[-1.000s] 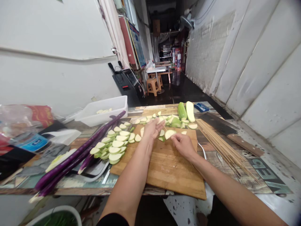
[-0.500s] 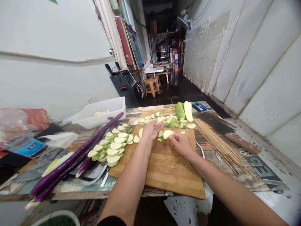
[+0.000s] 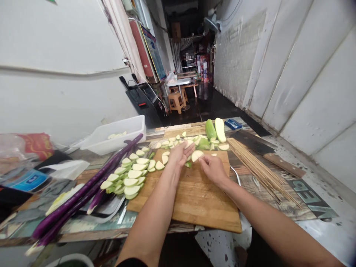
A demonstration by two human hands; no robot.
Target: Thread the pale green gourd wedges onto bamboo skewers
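Note:
My left hand [image 3: 181,152] is raised over the far part of the wooden cutting board [image 3: 197,200], fingers closed around a pale green squash slice [image 3: 189,143]. Just to its right, my right hand [image 3: 213,166] pinches a thin bamboo skewer, mostly hidden by the fingers. A half-round squash slice [image 3: 197,155] sits on the skewer at those fingertips, between the two hands. Left of the board lies a pile of skewered squash slices [image 3: 135,174]. More loose cut slices [image 3: 167,142] are spread along the board's far edge.
Long purple eggplants [image 3: 91,181] lie on the left, before a white plastic tub [image 3: 114,135]. A bundle of bamboo skewers [image 3: 256,170] and a cleaver [image 3: 283,165] lie on the right. Squash halves [image 3: 219,129] and a blue packet [image 3: 233,124] are at the back.
The slice by my right hand has turned a little and sits slightly nearer my left hand. The stretch of skewer seen between the hands earlier is hardly visible now. The view has shifted slightly.

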